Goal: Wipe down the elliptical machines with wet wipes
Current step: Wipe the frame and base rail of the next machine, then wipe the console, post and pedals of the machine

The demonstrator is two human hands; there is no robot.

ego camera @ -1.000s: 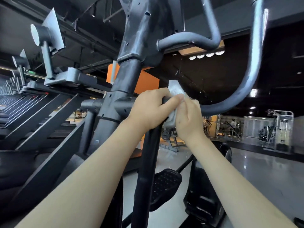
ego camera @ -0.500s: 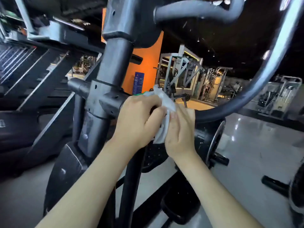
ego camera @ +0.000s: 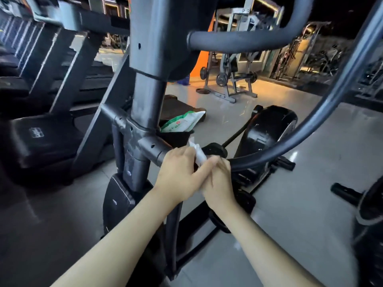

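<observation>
Wet wipe [ego camera: 198,153] bunched at elliptical machine [ego camera: 149,96] arm pivot, pinched between left hand [ego camera: 180,177] and right hand [ego camera: 219,179], both curled around it. Risk: swing arm [ego camera: 259,161] may move under pressure, trapping fingers [ego camera: 215,162] or snagging the wipe

upright post [ego camera: 148,100] centre | treadmill [ego camera: 41,137] left of it | wipes pack [ego camera: 182,121] in holder [ego camera: 176,138] just right of post | left grip [ego camera: 178,177] and right grip [ego camera: 219,181] touching, side by side below holder, wet wipe [ego camera: 199,155] between them | curved handlebar [ego camera: 310,125] rises rightward from grips | weight machine [ego camera: 232,77] behind, on floor [ego camera: 290,204]
</observation>
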